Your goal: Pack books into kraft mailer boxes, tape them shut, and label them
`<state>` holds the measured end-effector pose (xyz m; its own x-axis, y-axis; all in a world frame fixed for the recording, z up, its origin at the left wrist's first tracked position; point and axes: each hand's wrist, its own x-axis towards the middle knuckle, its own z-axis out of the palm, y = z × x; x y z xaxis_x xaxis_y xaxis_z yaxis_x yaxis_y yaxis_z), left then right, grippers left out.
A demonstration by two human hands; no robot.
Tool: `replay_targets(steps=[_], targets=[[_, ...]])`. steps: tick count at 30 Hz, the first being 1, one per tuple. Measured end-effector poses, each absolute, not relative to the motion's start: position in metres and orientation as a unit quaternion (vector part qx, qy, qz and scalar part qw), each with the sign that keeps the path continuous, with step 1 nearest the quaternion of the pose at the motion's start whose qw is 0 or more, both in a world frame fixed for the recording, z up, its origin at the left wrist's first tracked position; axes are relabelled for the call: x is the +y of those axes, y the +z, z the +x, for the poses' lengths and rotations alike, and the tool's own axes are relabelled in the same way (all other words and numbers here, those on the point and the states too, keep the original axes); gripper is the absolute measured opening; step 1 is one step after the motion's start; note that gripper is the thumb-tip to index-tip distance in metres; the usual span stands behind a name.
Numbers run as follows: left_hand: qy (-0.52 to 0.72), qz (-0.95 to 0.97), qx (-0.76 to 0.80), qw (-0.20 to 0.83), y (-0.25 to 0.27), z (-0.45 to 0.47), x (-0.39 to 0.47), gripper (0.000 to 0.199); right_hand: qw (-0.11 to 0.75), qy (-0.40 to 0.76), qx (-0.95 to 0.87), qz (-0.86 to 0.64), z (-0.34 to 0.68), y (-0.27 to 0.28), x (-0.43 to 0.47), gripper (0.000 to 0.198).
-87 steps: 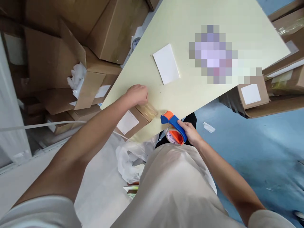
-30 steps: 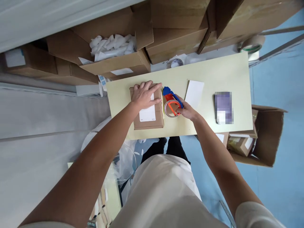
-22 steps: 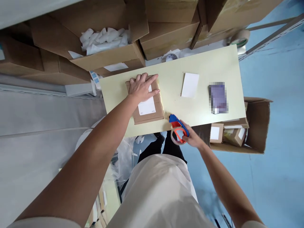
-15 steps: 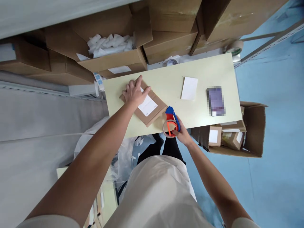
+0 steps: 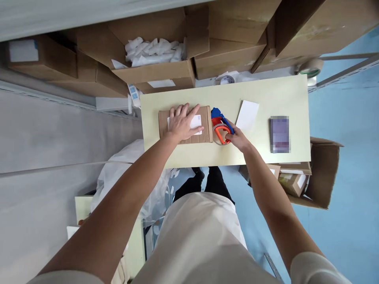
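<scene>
A brown cardboard box (image 5: 205,132) lies flat on the pale yellow table (image 5: 189,156), its long side about level with the near edge. On its top is a white label (image 5: 195,123), partly covered by my left hand (image 5: 182,123), which rests there with fingers spread. My right hand (image 5: 237,138) is closed around the handle of a tape dispenser (image 5: 217,118) with a blue head and an orange-red frame. The dispenser's head is at the box's right end; whether it touches the cardboard I cannot tell.
White paper (image 5: 248,114) and a blurred purple item (image 5: 280,134) lie on the table to the right. An open carton (image 5: 324,173) with small boxes stands below the right end. Behind are large cartons (image 5: 154,73) and tape rolls (image 5: 227,79).
The box has turned from a slant to nearly straight with my left hand on it. My right hand has brought the tape dispenser up from the table's near edge to the box's right end.
</scene>
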<state>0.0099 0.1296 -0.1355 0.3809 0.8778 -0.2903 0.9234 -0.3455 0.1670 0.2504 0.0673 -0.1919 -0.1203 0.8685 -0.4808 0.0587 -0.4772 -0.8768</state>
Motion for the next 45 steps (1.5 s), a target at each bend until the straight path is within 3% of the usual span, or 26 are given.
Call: replay_targets(steps=[7,11,15,19,23,28,32,37,41,45], targets=[[-0.081,0.820,0.550,0.140,-0.137,0.010,0.129,0.086,0.280,0.631,-0.383,-0.614,0.244,-0.208,-0.056,0.086],[-0.076,0.809,0.566,0.136,-0.140,0.012,0.128,0.086,0.307,0.623,-0.348,-0.629,0.203,-0.212,-0.084,0.083],[-0.065,0.765,0.625,0.143,-0.144,0.004,0.126,0.086,0.353,0.619,-0.318,-0.626,0.191,-0.211,-0.032,0.084],[-0.052,0.745,0.652,0.130,-0.141,-0.008,0.131,0.099,0.370,0.620,-0.327,-0.609,0.221,-0.206,0.057,0.083],[-0.051,0.807,0.574,0.129,-0.137,-0.007,0.148,0.097,0.335,0.662,-0.367,-0.561,0.244,-0.202,0.114,0.071],[-0.037,0.824,0.546,0.149,-0.147,-0.002,0.159,0.095,0.321,0.664,-0.406,-0.540,0.246,-0.210,0.119,0.071],[-0.025,0.818,0.554,0.153,-0.152,-0.003,0.157,0.091,0.321,0.635,-0.421,-0.563,0.254,-0.213,0.082,0.075],[-0.012,0.813,0.560,0.162,-0.152,-0.003,0.156,0.091,0.269,0.658,-0.393,-0.583,0.256,-0.207,-0.027,0.081],[-0.001,0.809,0.563,0.167,-0.153,-0.001,0.155,0.090,0.307,0.622,-0.375,-0.615,0.231,-0.206,-0.088,0.084],[0.004,0.791,0.592,0.155,-0.153,0.002,0.152,0.091,0.332,0.597,-0.367,-0.632,0.207,-0.208,-0.087,0.086]])
